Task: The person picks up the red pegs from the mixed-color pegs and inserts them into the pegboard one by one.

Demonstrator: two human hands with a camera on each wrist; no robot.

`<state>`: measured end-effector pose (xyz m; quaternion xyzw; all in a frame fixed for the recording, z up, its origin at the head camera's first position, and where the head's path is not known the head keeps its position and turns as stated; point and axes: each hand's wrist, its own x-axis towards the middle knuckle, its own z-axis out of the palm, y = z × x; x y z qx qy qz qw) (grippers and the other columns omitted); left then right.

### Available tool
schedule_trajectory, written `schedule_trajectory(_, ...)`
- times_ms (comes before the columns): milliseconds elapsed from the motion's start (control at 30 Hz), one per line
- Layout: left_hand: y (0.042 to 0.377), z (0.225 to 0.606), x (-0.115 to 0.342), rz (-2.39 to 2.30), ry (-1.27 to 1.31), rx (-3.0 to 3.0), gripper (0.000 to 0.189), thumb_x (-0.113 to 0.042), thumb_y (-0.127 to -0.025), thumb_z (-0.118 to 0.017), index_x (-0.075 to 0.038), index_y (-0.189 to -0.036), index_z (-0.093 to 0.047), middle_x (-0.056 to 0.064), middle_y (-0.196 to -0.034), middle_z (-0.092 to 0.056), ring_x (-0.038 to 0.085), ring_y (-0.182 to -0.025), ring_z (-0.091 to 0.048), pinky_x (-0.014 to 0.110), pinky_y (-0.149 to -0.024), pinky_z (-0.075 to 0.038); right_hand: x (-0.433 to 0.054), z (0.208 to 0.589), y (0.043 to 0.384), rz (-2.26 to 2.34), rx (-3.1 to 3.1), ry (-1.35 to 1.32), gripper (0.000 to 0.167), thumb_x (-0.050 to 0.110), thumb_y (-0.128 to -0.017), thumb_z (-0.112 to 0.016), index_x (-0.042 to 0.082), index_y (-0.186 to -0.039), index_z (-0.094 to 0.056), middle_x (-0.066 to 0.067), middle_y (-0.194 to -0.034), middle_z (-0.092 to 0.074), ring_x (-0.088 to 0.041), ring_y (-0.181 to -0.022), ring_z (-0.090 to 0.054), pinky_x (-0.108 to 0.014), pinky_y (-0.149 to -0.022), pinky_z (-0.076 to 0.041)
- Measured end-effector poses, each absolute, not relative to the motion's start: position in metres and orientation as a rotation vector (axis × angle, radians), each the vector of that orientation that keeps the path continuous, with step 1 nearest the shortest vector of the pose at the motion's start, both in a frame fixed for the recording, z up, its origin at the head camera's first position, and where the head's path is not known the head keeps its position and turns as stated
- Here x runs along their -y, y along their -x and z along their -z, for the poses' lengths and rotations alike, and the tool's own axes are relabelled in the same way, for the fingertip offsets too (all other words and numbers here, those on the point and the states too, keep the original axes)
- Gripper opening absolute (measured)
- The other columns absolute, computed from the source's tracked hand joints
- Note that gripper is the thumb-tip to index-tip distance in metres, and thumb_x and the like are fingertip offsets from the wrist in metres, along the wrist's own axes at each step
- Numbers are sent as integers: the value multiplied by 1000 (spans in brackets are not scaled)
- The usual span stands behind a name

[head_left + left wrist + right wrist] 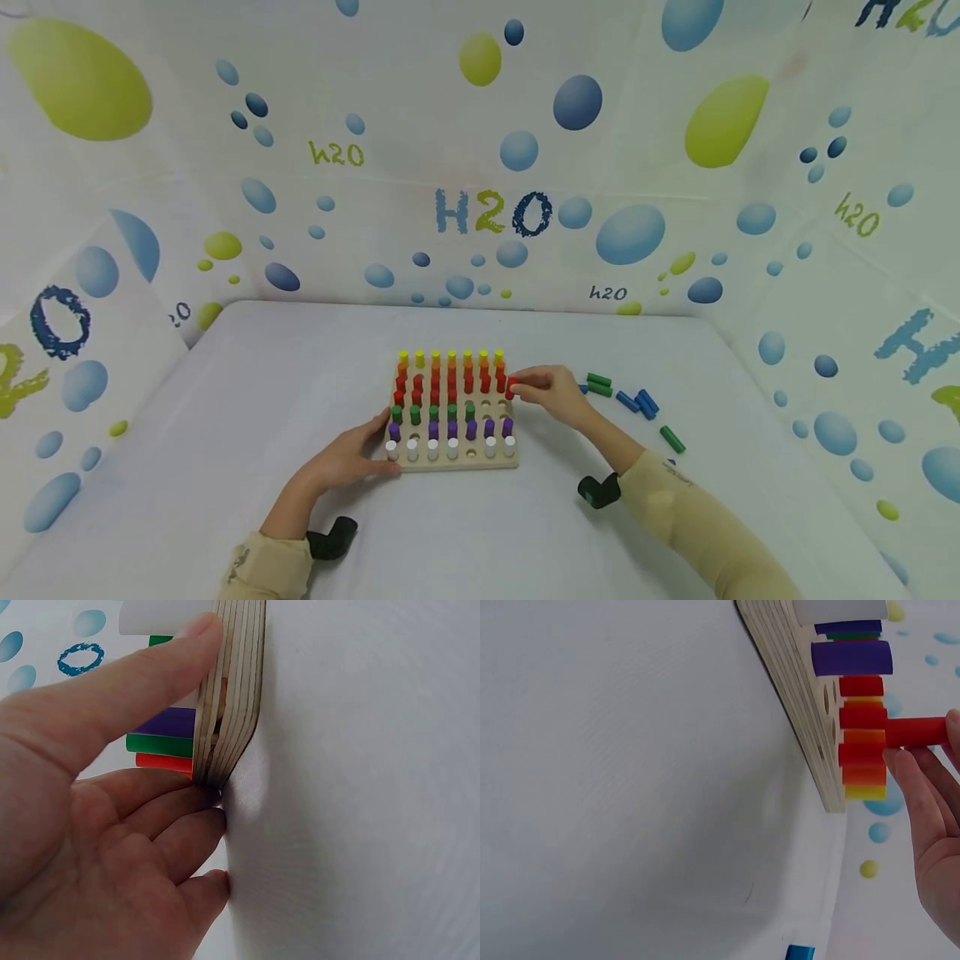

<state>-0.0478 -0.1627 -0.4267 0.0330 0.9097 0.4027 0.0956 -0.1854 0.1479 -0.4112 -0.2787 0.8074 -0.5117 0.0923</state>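
A wooden pegboard (457, 467) holds rows of upright round pegs: yellow at the back, then orange, red, green, purple and white at the front. Bare holes (486, 403) show among the rows, several toward the right side. My left hand (341, 457) holds the board's near left corner, the thumb on its front edge (238, 682) and the other fingers along its left side. Between thumb and fingertips, my right hand (555, 392) pinches a red peg (919, 731) above the board's right edge. In the right wrist view that peg is clear of the holes.
Right of the board lie loose pegs: green ones (598, 379), several blue ones (647, 406) and a single green one (672, 439) nearer the right sleeve. A white cloth (300, 367) covers the table. Behind it hangs a patterned curtain (420, 167).
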Motion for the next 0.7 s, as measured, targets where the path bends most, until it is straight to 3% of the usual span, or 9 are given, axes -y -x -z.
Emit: schedule_trajectory(700, 50, 429, 165, -1212, -142, -2699, 99, -34, -73, -76, 2, -144, -18, 25, -145, -23, 42, -133, -18, 57, -104, -19, -104, 423, 193, 1493, -2406, 857, 29, 21, -85, -66, 2, -106, -67, -9, -96, -69, -18, -88, -65, -26, -75, -53)
